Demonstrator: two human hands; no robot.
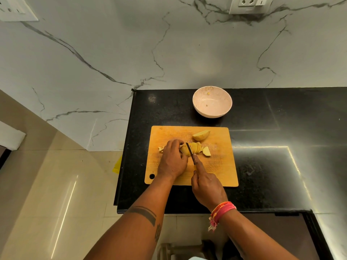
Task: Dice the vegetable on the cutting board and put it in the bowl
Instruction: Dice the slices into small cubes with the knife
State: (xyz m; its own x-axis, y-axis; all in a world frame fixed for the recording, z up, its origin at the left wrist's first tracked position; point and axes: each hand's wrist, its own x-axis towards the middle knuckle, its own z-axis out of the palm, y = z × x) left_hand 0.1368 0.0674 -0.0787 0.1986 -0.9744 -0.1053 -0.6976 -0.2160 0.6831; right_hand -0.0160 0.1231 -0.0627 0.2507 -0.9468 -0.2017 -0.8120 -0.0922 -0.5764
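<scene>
A wooden cutting board lies on the black counter. On it my left hand holds down a potato piece with curled fingers. Cut slices fan out to its right, ending in a small end piece. A larger potato wedge lies further back on the board. My right hand grips a knife whose dark blade stands across the potato, index finger stretched along its spine. Behind the board stands a pale pink bowl holding only a few scraps.
The black granite counter ends at its left edge beside the board and at its front edge under my wrists. A marble wall rises behind the bowl. Beige floor tiles lie to the left, with a yellow object below the counter edge.
</scene>
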